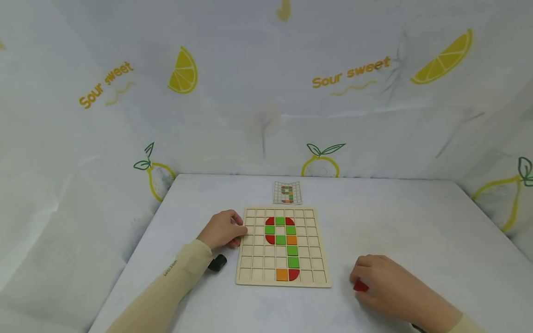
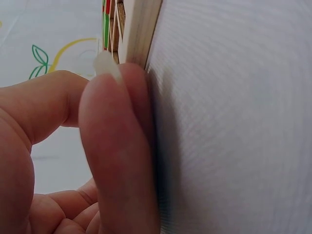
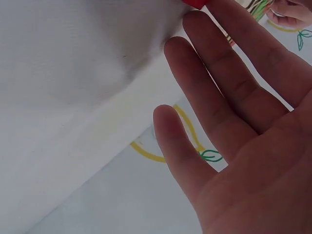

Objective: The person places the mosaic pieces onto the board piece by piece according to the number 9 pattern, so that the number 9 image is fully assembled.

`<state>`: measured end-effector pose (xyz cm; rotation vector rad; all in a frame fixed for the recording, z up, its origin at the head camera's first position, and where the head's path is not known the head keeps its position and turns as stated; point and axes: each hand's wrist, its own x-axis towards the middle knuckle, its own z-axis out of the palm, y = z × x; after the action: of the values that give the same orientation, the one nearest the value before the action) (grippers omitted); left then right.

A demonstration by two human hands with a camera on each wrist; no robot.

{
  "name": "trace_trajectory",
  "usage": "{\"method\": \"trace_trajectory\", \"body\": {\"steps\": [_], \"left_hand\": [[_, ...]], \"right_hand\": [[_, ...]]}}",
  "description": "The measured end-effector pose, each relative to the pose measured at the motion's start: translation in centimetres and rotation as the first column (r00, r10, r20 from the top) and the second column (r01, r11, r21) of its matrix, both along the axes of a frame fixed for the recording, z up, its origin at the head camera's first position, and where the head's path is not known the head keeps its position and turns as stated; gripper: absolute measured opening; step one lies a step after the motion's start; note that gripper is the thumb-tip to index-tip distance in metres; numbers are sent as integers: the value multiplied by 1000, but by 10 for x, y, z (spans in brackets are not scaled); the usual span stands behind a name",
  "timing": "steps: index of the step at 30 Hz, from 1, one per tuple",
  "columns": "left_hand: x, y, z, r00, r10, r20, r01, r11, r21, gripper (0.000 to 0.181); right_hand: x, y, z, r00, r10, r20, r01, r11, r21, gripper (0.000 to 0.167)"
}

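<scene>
A wooden grid board (image 1: pixel 258 262) lies flat on the table. Red quarter-round tiles, green square tiles (image 1: pixel 293 250) and orange square tiles (image 1: pixel 281 275) form a figure like a 9 on it. My left hand (image 1: pixel 222 230) holds the board's left edge with the thumb and bent fingers; the left wrist view shows the fingertips against the wooden side (image 2: pixel 139 36). To the board's right, low over the table, my right hand (image 1: pixel 385 286) pinches a small red tile (image 1: pixel 361 286). Only a corner of that red tile (image 3: pixel 196 3) shows in the right wrist view, and the thumb is hidden there.
Behind the board lies a small patterned card (image 1: pixel 287 193) with a similar coloured figure on a grid. A black object (image 1: pixel 218 263) sits beside the left wrist. A white cloth with lemon prints (image 1: pixel 233 115) rises around the white table (image 1: pixel 374 208).
</scene>
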<state>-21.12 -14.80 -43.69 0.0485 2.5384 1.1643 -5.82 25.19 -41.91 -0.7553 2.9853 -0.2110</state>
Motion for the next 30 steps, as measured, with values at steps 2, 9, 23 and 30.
{"method": "trace_trajectory", "body": {"steps": [2, 9, 23, 30], "left_hand": [[0, 0, -1, 1000, 1, 0, -1, 1000, 2, 22], [-1, 0, -2, 1000, 0, -5, 0, 1000, 0, 22], [-1, -1, -1, 1000, 8, 4, -9, 1000, 8, 22], [0, 0, -2, 1000, 3, 0, -3, 1000, 21, 22]], "right_hand": [[2, 5, -2, 1000, 1, -1, -1, 1000, -17, 25], [6, 21, -5, 999, -32, -1, 32, 999, -23, 27], [-7, 11, -1, 997, -75, 7, 75, 997, 3, 25], [-23, -10, 12, 999, -23, -35, 22, 1000, -14, 22]]}}
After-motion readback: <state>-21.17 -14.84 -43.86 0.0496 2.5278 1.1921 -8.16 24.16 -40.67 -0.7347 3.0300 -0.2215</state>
